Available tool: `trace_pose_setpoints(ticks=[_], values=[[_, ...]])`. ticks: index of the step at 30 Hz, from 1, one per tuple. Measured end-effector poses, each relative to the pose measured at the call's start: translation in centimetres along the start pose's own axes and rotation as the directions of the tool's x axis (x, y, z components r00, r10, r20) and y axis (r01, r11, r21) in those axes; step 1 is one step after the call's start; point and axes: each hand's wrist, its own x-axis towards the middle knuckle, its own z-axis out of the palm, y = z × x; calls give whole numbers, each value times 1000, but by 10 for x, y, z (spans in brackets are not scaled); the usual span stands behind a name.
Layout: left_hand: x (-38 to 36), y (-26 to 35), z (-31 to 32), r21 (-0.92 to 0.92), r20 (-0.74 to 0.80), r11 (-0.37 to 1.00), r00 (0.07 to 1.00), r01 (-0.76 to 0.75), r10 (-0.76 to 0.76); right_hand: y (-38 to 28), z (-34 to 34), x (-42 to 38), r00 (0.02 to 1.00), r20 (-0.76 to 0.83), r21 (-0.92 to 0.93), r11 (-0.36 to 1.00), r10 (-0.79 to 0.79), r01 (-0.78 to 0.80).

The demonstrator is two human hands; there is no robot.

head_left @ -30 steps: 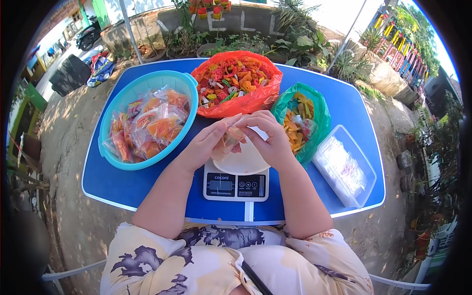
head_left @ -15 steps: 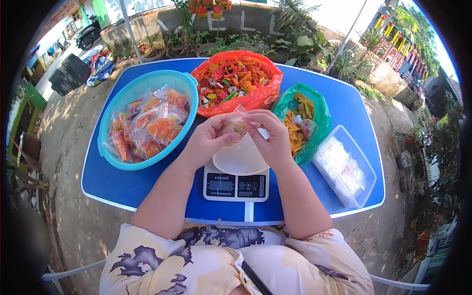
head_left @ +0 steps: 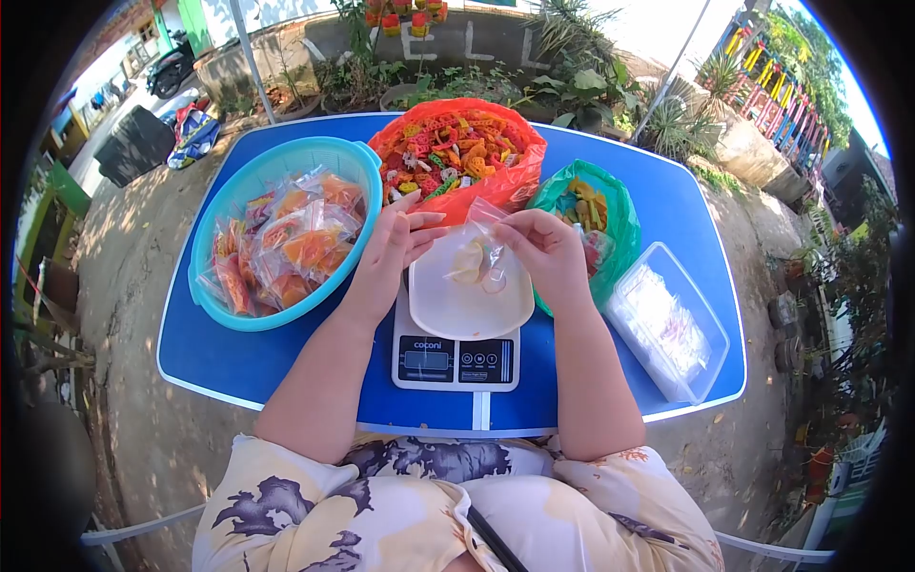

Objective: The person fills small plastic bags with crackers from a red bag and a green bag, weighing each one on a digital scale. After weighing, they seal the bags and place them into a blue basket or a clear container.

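My right hand pinches the top of a small clear plastic bag with a few pale pieces in it. The bag hangs over a white tray that rests on a kitchen scale. Just left of the bag, my left hand is open with its fingers spread, holding nothing. Behind the hands is a red plastic bag of colourful snack pieces. A green plastic bag with yellow-orange pieces lies beyond my right hand.
A turquoise basket of filled clear packets stands on the left of the blue table. At the right is a clear plastic box of empty-looking bags. Plants and a low wall are behind the table.
My left hand has let go of the small bag and moved left, its fingers now spread. My right hand has moved slightly right with the bag, now hanging over the tray.
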Motion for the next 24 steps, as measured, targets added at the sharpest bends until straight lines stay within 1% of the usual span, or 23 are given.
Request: trace_pose_setpoints(ticks=[1, 2, 3, 4, 5, 6, 8, 9, 10, 11, 12, 14, 16, 17, 19, 20, 22, 24], values=[[0, 0, 0, 28, 5, 1000, 1000, 7, -7, 0, 4, -1, 997, -47, -264, 963, -60, 46], [0, 0, 1, 57, 11, 998, 1000, 13, -14, 1, 8, -2, 989, -77, -511, 856, -129, 73], [-2, 1, 3, 212, 18, 977, 1000, -20, 17, 4, 13, -3, 997, -70, -196, 980, -33, 18], [-5, 4, 6, 360, 28, 931, 999, -54, 47, 4, 13, -4, 999, -23, -29, 999, 40, -41], [-7, 6, 8, 500, 42, 862, 996, -87, 76, 2, 13, -5, 994, 37, 136, 985, 103, -107], [-7, 5, 8, 533, 33, 840, 994, -108, 106, 1, 14, -5, 982, 107, 292, 940, 155, -180], [-7, -1, 4, 595, 18, 791, 986, -143, 165, 4, 16, -4, 976, 152, 159, 971, 156, -180], [-6, -4, 2, 527, 14, 834, 983, -163, 183, 6, 18, -4, 972, 175, 91, 980, 159, -177], [-2, -8, -2, 456, 10, 870, 979, -185, 204, 9, 19, -4, 986, 144, -90, 994, 81, -68], [0, -11, -3, 382, 5, 900, 975, -209, 224, 11, 21, -5, 992, 127, -271, 962, -5, 39], [0, -13, -3, 363, -5, 917, 984, -164, 178, 12, 24, -6, 988, 124, -443, 886, -91, 137], [0, -15, -2, 321, -21, 944, 996, -73, 85, 9, 29, -8, 990, 101, -347, 929, -101, 130], [-2, -5, 2, 301, -4, 951, 997, -74, 79, 2, 31, -9, 988, 105, -217, 967, -116, 137], [-4, -1, 3, 291, 4, 954, 997, -74, 77, 3, 32, -8, 992, 79, -145, 983, -99, 110], [-5, -2, 3, 187, -21, 981, 998, -58, 63, 7, 31, -7, 998, 27, 3, 998, -59, 59], [-5, -3, 4, 133, -31, 990, 998, -51, 55, 11, 29, -6, 999, 40, 59, 998, -9, 7], [-6, -1, 7, 122, -46, 992, 998, -44, 50, 19, 25, -4, 993, 73, 168, 981, 88, -99], [-6, -1, 7, 110, -61, 993, 997, -42, 48, 20, 24, -5, 993, 70, 192, 976, 90, -102]])
